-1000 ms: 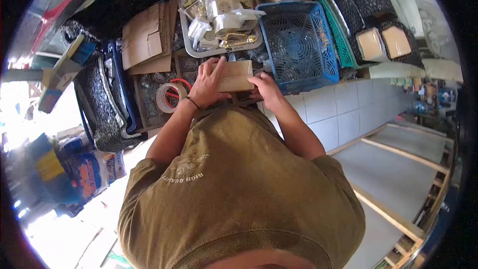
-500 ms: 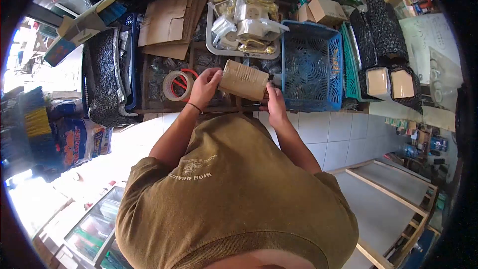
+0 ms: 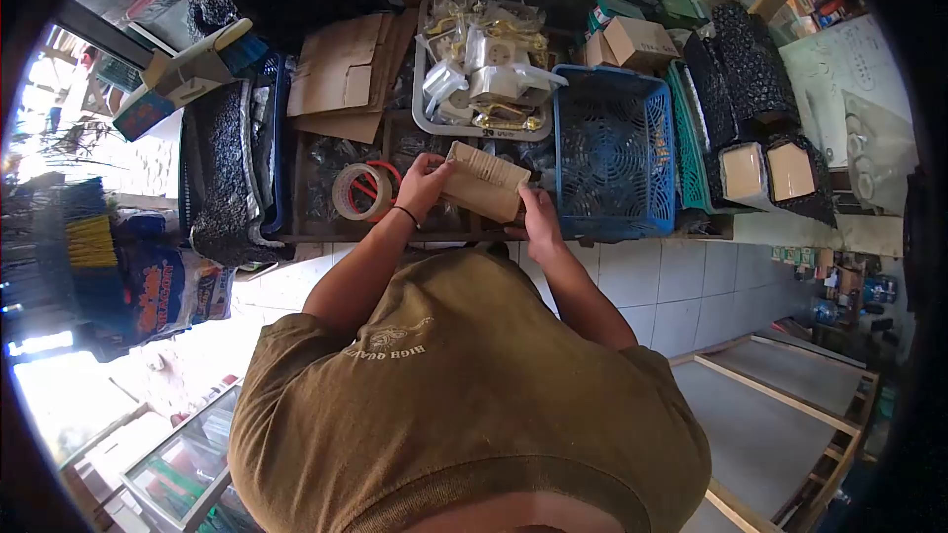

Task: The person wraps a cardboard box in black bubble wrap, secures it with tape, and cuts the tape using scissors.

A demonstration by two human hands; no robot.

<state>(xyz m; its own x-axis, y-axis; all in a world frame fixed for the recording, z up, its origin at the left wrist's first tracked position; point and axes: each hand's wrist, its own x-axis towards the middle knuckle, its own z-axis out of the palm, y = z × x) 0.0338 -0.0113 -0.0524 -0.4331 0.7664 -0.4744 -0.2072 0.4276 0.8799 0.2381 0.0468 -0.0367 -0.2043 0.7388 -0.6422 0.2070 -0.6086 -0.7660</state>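
Seen from the head camera: reaching forward with both bare forearms, converging ahead of the chest. Bent over with the left hand [image 3: 423, 186], back upward and fingers stretching rightward, below it a dark wristband [image 3: 407, 217]. Placed slightly nearer the body with the right hand [image 3: 540, 217], angled forward and a little left. Gripping a small brown cardboard box [image 3: 482, 188] with both hands, closed on opposite ends. Slanted along its long axis from far left to near right, with a creased strip along the far side. Lying between the two grips, spanning from the left fingers to the right thumb. Held just nearer than a white tray [image 3: 434, 126], between a tape roll [image 3: 342, 192] and a blue basket [image 3: 612, 225].
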